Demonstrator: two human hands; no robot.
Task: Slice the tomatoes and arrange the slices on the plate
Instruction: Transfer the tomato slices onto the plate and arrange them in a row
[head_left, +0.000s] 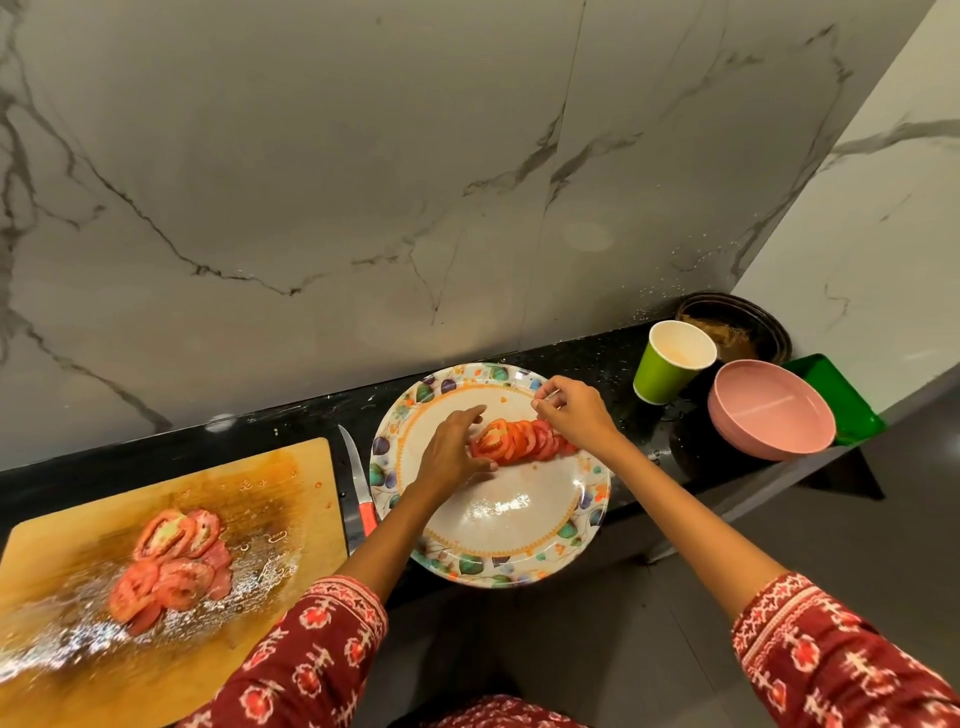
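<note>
Marble-backed black tabletop (291, 415): patterned plate (485, 566) bearing one overlapped row of tomato slices (519, 439); left hand (454, 449) cupped loosely against the row's left end, right hand (574, 413) at its right end, fingertips pinched, on what cannot be told. Wet cutting board (171, 566) at left holding further slices (174, 564), knife (358, 486) between board and plate. Risk, as judged: slippery slices toppling or smearing if the hands press the row too hard

Red tomato slices (519, 441); floral-rimmed plate (493, 564); green cup (662, 371); pink bowl (769, 415).
</note>
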